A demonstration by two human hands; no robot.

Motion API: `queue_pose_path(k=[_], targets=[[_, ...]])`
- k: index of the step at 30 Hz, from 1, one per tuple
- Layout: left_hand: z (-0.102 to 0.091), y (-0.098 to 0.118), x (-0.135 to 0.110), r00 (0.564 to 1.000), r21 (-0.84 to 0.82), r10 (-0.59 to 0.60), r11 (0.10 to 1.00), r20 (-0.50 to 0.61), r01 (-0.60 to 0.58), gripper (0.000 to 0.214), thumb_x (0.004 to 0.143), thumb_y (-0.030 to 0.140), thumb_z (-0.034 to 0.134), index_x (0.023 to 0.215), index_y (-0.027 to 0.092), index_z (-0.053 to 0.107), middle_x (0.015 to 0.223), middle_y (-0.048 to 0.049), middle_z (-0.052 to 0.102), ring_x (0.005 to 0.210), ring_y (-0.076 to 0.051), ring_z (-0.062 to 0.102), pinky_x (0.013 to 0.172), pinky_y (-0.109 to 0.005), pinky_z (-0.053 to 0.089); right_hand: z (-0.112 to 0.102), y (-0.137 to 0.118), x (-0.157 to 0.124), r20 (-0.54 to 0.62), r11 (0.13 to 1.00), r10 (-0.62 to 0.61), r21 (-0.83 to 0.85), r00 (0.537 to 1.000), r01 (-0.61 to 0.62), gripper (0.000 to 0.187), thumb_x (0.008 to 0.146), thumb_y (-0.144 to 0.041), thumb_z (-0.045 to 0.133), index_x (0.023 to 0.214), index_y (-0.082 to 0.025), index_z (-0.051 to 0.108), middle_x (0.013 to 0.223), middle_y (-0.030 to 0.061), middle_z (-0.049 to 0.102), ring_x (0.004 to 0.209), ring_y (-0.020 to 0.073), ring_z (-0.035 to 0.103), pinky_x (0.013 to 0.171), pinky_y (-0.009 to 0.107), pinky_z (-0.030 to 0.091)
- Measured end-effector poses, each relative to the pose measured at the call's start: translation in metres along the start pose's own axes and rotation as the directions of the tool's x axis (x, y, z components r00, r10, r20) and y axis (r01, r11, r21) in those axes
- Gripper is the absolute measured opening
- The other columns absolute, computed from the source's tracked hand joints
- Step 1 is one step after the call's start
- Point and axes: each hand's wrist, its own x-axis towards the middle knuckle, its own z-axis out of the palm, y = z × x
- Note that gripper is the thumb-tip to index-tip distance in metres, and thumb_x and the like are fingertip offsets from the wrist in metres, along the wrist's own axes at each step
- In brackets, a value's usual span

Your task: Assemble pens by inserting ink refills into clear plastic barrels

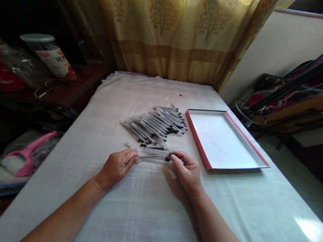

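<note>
My left hand point(120, 167) is closed in a pinch on a thin grey pen refill point(150, 156), which points to the right. Thumb and forefinger of my right hand point(186, 169) are pressed together beside small black pen parts point(167, 159); what they grip is mostly hidden. Between the hands lie clear pen barrels point(153, 152) and a dark refill point(155, 148). A small black piece point(143, 145) and a clear cap point(129, 145) rest near my left fingertips. Just beyond, a heap of clear pens with black ends point(155, 124) spreads over the white tablecloth point(101, 208).
To the right of the pens sits a shallow box lid with pink sides point(199, 144). A tiny red piece point(180, 95) lies toward the table's back. Left of the table are a lidded jar point(54, 57) and a pink-handled object point(30, 151). A patterned curtain point(164, 43) hangs behind.
</note>
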Motion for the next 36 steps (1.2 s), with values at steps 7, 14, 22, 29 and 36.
queue_pose_path(k=[7, 14, 22, 29, 36], targets=[[-0.001, 0.001, -0.001, 0.989, -0.137, -0.126, 0.981, 0.074, 0.135, 0.032, 0.096, 0.048, 0.051, 0.109, 0.02, 0.061, 0.082, 0.0008, 0.073, 0.068, -0.012, 0.07, 0.062, -0.019, 0.051, 0.002, -0.002, 0.002, -0.009, 0.999, 0.048, 0.01, 0.999, -0.047, 0.013, 0.078, -0.031, 0.069, 0.078, -0.021, 0.076, 0.071, 0.0039, 0.076, 0.065, 0.0193, 0.07, 0.062, 0.029, 0.056], [-0.001, -0.002, -0.001, 0.998, -0.074, -0.066, 0.995, -0.016, 0.065, 0.029, 0.1, 0.039, 0.045, 0.094, 0.019, 0.065, 0.078, -0.0013, 0.069, 0.068, -0.012, 0.066, 0.064, -0.02, 0.049, -0.001, 0.001, 0.002, -0.024, 0.996, 0.072, 0.048, 0.997, -0.071, 0.014, 0.078, -0.032, 0.07, 0.082, -0.021, 0.076, 0.076, 0.0048, 0.077, 0.071, 0.0205, 0.071, 0.068, 0.032, 0.057], [-0.002, -0.006, -0.001, 0.998, -0.048, -0.068, 0.997, 0.002, 0.068, 0.032, 0.101, 0.036, 0.043, 0.089, 0.017, 0.067, 0.075, -0.0017, 0.069, 0.066, -0.012, 0.066, 0.063, -0.02, 0.048, -0.006, 0.015, 0.01, -0.05, 0.925, -0.188, -0.344, 0.981, 0.16, 0.017, 0.084, -0.033, 0.063, 0.087, -0.023, 0.077, 0.089, 0.0074, 0.076, 0.087, 0.0238, 0.068, 0.081, 0.04, 0.053], [-0.002, -0.006, -0.002, 0.998, -0.012, -0.059, 0.998, 0.019, 0.059, 0.034, 0.1, 0.039, 0.043, 0.091, 0.019, 0.069, 0.078, -0.0024, 0.072, 0.069, -0.013, 0.069, 0.063, -0.02, 0.05, -0.004, 0.025, 0.011, 0.062, 0.757, -0.312, -0.586, 0.948, 0.287, 0.02, 0.088, -0.029, 0.058, 0.087, -0.023, 0.077, 0.093, 0.0085, 0.075, 0.092, 0.0262, 0.064, 0.086, 0.045, 0.05], [-0.002, -0.006, -0.001, 0.999, 0.001, -0.032, 0.999, 0.028, 0.032, 0.036, 0.101, 0.04, 0.042, 0.092, 0.018, 0.069, 0.08, -0.0029, 0.073, 0.07, -0.013, 0.069, 0.064, -0.02, 0.051, -0.004, 0.018, 0.009, 0.045, 0.807, -0.341, -0.498, 0.939, 0.317, 0.019, 0.089, -0.026, 0.058, 0.096, -0.022, 0.075, 0.098, 0.0095, 0.074, 0.095, 0.0258, 0.065, 0.088, 0.044, 0.051]])
